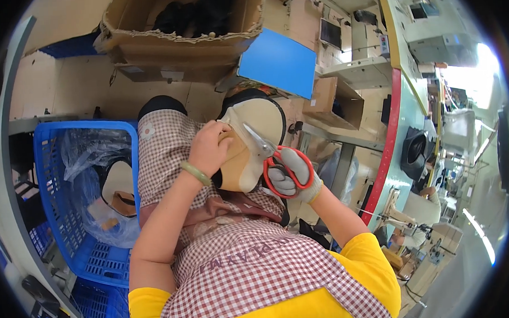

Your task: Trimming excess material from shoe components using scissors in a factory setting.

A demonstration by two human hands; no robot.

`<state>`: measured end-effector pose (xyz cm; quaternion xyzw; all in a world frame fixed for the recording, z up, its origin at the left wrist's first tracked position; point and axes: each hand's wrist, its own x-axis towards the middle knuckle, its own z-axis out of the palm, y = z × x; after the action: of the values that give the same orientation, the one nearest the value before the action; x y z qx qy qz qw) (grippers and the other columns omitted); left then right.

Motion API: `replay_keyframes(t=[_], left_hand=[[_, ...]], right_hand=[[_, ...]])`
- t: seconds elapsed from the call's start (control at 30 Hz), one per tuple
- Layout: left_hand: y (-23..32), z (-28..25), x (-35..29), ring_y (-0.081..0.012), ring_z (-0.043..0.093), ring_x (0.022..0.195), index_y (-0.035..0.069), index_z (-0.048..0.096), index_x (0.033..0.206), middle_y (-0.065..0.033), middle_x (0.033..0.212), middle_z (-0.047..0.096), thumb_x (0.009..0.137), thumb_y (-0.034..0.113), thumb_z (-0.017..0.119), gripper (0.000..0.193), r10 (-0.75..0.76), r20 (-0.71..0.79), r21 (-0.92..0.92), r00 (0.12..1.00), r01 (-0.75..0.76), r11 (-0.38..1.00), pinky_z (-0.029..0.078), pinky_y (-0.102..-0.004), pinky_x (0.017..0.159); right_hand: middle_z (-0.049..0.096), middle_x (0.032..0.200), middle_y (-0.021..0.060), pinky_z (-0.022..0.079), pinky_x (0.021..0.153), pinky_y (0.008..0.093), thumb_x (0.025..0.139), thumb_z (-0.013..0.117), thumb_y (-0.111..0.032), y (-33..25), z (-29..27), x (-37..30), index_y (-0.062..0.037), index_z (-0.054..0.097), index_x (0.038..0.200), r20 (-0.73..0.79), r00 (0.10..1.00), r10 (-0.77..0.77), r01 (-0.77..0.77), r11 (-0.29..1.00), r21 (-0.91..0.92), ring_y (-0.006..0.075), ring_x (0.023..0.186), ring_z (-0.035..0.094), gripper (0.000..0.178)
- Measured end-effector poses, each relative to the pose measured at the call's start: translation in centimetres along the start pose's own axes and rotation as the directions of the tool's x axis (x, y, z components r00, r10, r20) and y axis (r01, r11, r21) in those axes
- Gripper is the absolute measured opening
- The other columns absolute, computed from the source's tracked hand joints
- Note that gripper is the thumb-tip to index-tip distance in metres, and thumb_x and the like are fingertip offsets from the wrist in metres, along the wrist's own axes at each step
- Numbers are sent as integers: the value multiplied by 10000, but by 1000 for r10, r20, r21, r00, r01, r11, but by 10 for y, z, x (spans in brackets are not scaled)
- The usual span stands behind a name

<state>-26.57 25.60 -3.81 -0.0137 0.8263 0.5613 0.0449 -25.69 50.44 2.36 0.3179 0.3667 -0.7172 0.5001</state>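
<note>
Across my lap lies a cream and tan moulded piece with black edges (pixel 245 169); its exact kind I cannot make out. My left hand (pixel 211 146), bare with a green bangle at the wrist, pinches the piece near its middle. A pale glove covers my right hand (pixel 289 174), whose fingers pass through the red handles of a pair of scissors (pixel 260 144). The blades lie over the piece, their tips just right of my left fingers. Whether the blades touch it cannot be told.
At my left stands a blue plastic basket (pixel 54 196) with clear plastic bags and a similar cream and black piece (pixel 118 185). Ahead are a large cardboard box (pixel 171 71) holding black items, a blue-topped box (pixel 278 61) and a smaller carton (pixel 328 102). A red-edged workbench (pixel 391 136) runs along my right.
</note>
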Motion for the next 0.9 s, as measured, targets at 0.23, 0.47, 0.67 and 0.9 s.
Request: replay_keyframes(t=[0.23, 0.47, 0.67, 0.9], left_hand=[[57, -15, 43, -253, 602, 791, -24, 656, 880, -126, 857, 612, 745, 19, 660, 142, 193, 155, -270, 969, -146, 952, 474, -311, 722], [7, 9, 46, -166, 618, 812, -37, 661, 867, -98, 874, 662, 747, -7, 660, 124, 97, 324, -246, 941, -15, 969, 493, -286, 770], [44, -14, 66, -127, 607, 821, -43, 661, 843, -83, 903, 673, 751, 5, 665, 104, 108, 516, -175, 850, -19, 984, 489, -259, 768], [4, 18, 48, -307, 562, 786, 16, 626, 873, -109, 787, 558, 745, 87, 616, 147, 385, 285, 200, 878, -447, 872, 474, -376, 729]], right_hand=[[505, 665, 15, 298, 359, 211, 899, 480, -557, 9, 17, -34, -71, 518, 987, 335, 899, -283, 289, 957, 34, 85, 421, 390, 496], [329, 518, -43, 276, 365, 218, 864, 455, -644, 22, 21, -10, -123, 510, 813, 37, 941, -337, 322, 922, 214, 80, 392, 286, 526], [399, 538, -25, 271, 372, 203, 875, 443, -635, 21, 53, -36, -113, 512, 824, 15, 929, -369, 366, 927, 84, 81, 389, 324, 529], [453, 658, -20, 270, 378, 199, 903, 492, -542, 25, 18, 14, -125, 473, 881, -37, 928, -371, 371, 909, 188, 74, 444, 374, 418]])
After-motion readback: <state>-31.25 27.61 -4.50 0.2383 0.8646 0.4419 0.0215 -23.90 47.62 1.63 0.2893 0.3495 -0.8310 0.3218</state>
